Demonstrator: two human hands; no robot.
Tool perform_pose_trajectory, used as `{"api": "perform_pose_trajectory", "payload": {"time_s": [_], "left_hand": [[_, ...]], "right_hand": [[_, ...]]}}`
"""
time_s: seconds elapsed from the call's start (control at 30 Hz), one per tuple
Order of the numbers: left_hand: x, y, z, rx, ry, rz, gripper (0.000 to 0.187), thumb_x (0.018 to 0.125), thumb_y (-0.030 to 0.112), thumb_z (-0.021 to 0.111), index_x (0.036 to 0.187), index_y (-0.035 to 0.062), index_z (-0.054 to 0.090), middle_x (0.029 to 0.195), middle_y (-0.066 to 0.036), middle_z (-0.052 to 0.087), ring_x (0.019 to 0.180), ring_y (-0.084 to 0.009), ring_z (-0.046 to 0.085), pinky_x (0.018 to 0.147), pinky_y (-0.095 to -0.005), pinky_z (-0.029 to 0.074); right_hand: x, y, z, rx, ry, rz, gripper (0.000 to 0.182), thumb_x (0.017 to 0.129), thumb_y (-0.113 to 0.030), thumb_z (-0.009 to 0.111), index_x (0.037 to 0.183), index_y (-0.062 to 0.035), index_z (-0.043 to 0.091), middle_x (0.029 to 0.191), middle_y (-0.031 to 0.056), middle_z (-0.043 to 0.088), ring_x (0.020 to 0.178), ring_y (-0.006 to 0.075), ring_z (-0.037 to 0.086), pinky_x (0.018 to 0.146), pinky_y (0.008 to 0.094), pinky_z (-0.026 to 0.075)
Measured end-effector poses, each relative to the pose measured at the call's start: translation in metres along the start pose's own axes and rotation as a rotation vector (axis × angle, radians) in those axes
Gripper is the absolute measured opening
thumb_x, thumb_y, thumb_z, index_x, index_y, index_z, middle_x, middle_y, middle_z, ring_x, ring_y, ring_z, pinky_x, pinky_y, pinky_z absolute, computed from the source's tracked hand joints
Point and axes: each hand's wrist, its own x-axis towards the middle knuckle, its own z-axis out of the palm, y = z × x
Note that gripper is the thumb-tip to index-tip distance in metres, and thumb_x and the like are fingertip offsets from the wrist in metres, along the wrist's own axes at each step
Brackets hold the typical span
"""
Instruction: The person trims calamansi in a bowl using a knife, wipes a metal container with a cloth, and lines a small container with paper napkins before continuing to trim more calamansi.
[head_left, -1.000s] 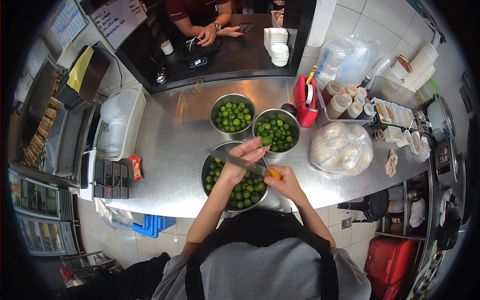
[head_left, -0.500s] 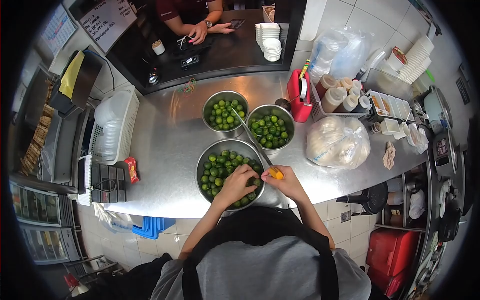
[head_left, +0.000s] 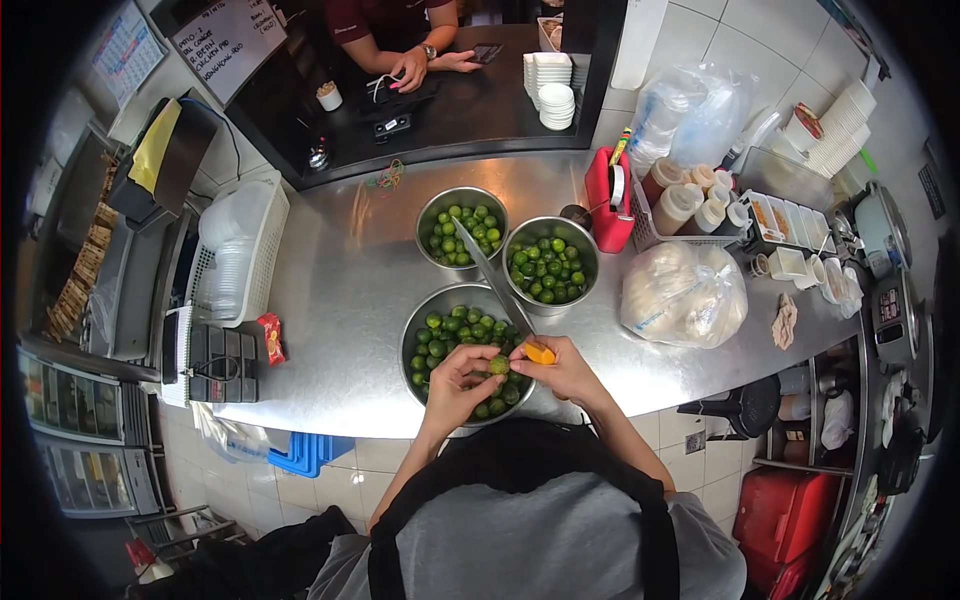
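Note:
Between the thumb and fingers of my left hand [head_left: 455, 388] is a small green calamansi [head_left: 499, 365], lifted over the large steel bowl [head_left: 407, 345]. My right hand [head_left: 568, 373] grips a knife [head_left: 491, 278] by its yellow-orange handle, with the long blade pointing away from me and slanting left. My right fingertips are right by the held fruit. More calamansi [head_left: 447, 338] fill much of the large bowl under my hands. Behind it stand two smaller steel bowls, a left one [head_left: 430, 255] and a right one [head_left: 548, 307], both holding calamansi. The blade overlaps the left one in this view.
A plastic bag of pale food [head_left: 685, 298] and a red container [head_left: 607, 205] stand to the right, near a basket of sauce bottles [head_left: 678, 207]. On the left are a white basket of plastic lids [head_left: 262, 265] and a red packet [head_left: 271, 338]. Across the counter, a person's hand [head_left: 410, 68] rests.
My left hand has come up from among the fruit with a calamansi between its fingers. The right hand still holds the knife, blade pointing away. The view has shifted slightly.

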Motion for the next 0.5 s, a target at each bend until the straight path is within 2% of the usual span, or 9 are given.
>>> {"api": "perform_pose_trajectory", "payload": {"time_s": [0.2, 0.3, 0.4, 0.5], "left_hand": [[-0.001, -0.003, 0.002, -0.057, 0.027, 0.047, 0.034, 0.079, -0.007, 0.062, 0.112, -0.0006, 0.058, 0.108, -0.006, 0.056, 0.092, -0.0099, 0.059, 0.071, -0.0208, 0.051], [-0.002, -0.002, 0.005, -0.024, 0.054, 0.075, 0.034, 0.08, -0.008, 0.061, 0.113, -0.0004, 0.058, 0.106, -0.006, 0.056, 0.092, -0.0116, 0.059, 0.072, -0.0218, 0.052], [0.0, -0.005, 0.003, -0.15, 0.067, 0.059, 0.034, 0.082, -0.005, 0.059, 0.116, 0.0017, 0.058, 0.109, -0.008, 0.054, 0.097, -0.0139, 0.059, 0.075, -0.0227, 0.053], [0.002, -0.001, -0.004, -0.479, 0.098, -0.177, 0.033, 0.085, -0.001, 0.057, 0.118, 0.0013, 0.056, 0.115, -0.011, 0.056, 0.098, -0.017, 0.06, 0.079, -0.0252, 0.053]], "right_hand": [[0.002, 0.005, 0.003, 0.08, 0.014, -0.018, 0.018, 0.079, -0.013, 0.069, 0.088, 0.0016, 0.062, 0.077, 0.0007, 0.06, 0.073, 0.0054, 0.053, 0.066, 0.021, 0.043], [0.004, 0.01, 0.005, 0.02, 0.037, -0.047, 0.019, 0.078, -0.014, 0.07, 0.086, 0.0011, 0.062, 0.076, 0.0003, 0.06, 0.071, 0.0055, 0.053, 0.065, 0.0213, 0.044], [0.005, 0.013, 0.008, -0.08, 0.108, -0.095, 0.025, 0.077, -0.022, 0.072, 0.081, 0.0009, 0.062, 0.07, 0.0022, 0.059, 0.067, 0.0061, 0.053, 0.061, 0.0225, 0.044], [0.003, 0.008, 0.002, -0.307, 0.189, -0.078, 0.038, 0.074, -0.036, 0.073, 0.076, 0.0006, 0.061, 0.061, 0.0071, 0.058, 0.058, 0.0132, 0.056, 0.056, 0.0269, 0.044]]}}
